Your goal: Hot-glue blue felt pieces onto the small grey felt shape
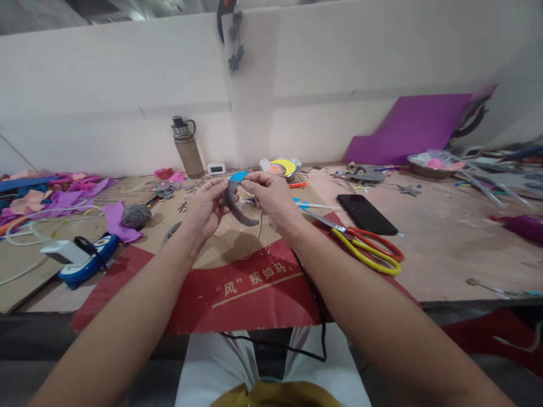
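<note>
Both of my hands are raised above the cardboard at the middle of the table. My left hand has its fingers closed around a curved grey crescent-shaped piece, which looks like felt. At the top of the crescent is a bright blue patch. My right hand pinches the edge of this blue patch between thumb and fingers. A thin grey strand hangs below the right fingers. Part of a grey roll shows behind my left wrist.
Scissors with red and yellow handles lie right of my right forearm, near a black phone. To the left are a ball of grey yarn and a blue power strip. A bottle stands at the back.
</note>
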Motion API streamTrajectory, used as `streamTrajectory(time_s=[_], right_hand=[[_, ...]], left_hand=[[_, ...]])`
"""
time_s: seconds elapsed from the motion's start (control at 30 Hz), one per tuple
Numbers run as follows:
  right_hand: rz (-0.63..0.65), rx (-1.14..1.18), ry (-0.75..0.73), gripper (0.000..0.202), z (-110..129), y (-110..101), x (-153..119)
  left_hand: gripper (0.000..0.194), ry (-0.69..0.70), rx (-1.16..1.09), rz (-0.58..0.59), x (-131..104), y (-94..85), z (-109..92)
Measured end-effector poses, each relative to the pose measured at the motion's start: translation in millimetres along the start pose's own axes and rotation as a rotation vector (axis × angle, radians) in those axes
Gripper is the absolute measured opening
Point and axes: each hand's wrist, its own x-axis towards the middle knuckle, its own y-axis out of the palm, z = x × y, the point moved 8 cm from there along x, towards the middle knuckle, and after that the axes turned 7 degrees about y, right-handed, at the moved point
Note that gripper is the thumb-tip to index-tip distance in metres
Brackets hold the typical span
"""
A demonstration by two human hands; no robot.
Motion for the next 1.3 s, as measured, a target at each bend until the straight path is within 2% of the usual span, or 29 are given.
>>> streamTrajectory(time_s=[0.17, 0.4, 0.6, 0.67, 0.8, 0.93, 1.07, 1.2, 1.3], right_hand=[[0.030, 0.028, -0.007, 0.010, -2, 1, 1], [0.048, 0.137, 0.088, 0.016, -9, 3, -2], [0.012, 0.075, 0.018, 0.016, -10, 1, 2], [0.002, 0.023, -0.005, 0.013, -9, 0, 3], [-0.029, -0.097, -0.105, 0.007, -1, -2, 1], [-0.108, -0.278, -0.195, 0.006, 7, -6, -5], [-0.161, -0.302, -0.240, 0.008, 9, -10, -6], [-0.109, -0.247, -0.198, 0.012, 2, -9, -1], [-0.089, -0.275, -0.167, 0.009, 1, -9, 0]], left_hand=[[0.020, 0.001, 0.046, 0.051, -3, 6.0, 2], [0.031, 0.088, 0.120, 0.131, -10, 19.2, -3], [0.027, 0.195, 0.301, 0.206, -10, 22.7, -7], [0.026, 0.230, 0.369, 0.189, -10, 20.9, -9], [0.024, 0.288, 0.513, 0.081, -10, 12.2, -14], [0.022, 0.293, 0.565, 0.031, -10, 8.0, -18], [0.022, 0.252, 0.504, 0.078, -9, 10.9, -18], [0.020, 0.190, 0.423, 0.179, -7, 15.5, -17], [0.011, 0.219, 0.512, 0.168, -5, 12.6, -23]])
